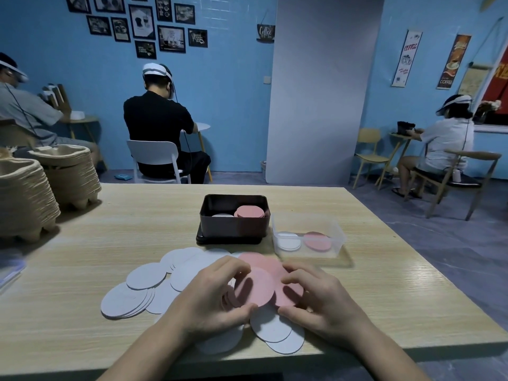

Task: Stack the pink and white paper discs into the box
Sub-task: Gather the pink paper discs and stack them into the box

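While our left hand (217,294) and right hand (316,295) pinch a small stack of pink discs (254,285) over the scattered white discs (145,276), the dark box (233,225) sits straight ahead, beyond both hands.

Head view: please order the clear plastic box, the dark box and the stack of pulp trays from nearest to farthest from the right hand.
From the right hand:
1. Clear plastic box, just ahead, slightly right.
2. Dark box, ahead, to the left.
3. Stack of pulp trays, far left edge of the table.
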The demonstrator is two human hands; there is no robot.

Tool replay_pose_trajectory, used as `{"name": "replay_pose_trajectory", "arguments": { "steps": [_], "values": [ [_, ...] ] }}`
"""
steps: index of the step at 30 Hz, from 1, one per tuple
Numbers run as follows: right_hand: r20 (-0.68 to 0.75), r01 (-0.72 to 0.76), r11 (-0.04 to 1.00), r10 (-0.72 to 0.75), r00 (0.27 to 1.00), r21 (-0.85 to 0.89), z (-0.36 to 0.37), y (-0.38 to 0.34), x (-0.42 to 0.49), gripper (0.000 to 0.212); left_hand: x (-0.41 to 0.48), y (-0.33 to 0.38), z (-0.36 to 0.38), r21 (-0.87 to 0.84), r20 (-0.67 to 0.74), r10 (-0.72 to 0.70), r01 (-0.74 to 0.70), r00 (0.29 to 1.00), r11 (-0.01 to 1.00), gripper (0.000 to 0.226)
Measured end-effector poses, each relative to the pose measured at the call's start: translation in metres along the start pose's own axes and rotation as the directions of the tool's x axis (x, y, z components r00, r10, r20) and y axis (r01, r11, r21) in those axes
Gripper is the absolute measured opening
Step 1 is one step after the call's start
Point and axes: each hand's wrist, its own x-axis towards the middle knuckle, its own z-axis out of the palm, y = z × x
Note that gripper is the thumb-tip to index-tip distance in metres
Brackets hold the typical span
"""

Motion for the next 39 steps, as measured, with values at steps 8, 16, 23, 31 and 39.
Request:
{"name": "replay_pose_trajectory", "arguments": {
  "steps": [8,16,23,31,39],
  "values": [
    [0.071,0.076,0.996,-0.079,0.994,0.042,0.006,-0.011,0.009,0.044,-0.002,-0.001,0.001,0.025,0.013,-0.008,0.007,1.0,1.0,0.047],
    [0.069,0.1,0.995,-0.101,0.992,0.017,0.02,-0.015,0.014,0.027,-0.003,-0.001,0.001,0.05,-0.039,0.037,-0.035,0.999,0.998,0.035],
    [-0.021,0.106,0.99,-0.104,0.994,0.097,0.02,-0.01,0.012,0.027,-0.004,-0.005,0.005,0.05,-0.03,0.006,-0.004,1.0,0.999,0.046],
    [0.044,0.087,0.992,-0.091,0.995,0.09,0.018,-0.01,0.014,0.031,-0.003,-0.009,0.012,0.064,-0.063,0.039,-0.035,0.997,0.997,0.024],
    [0.075,0.083,0.992,-0.09,0.993,0.091,0.016,-0.015,0.019,0.034,-0.002,-0.009,0.011,0.133,0.004,0.029,-0.03,1.0,0.991,0.044]
  ]
}}
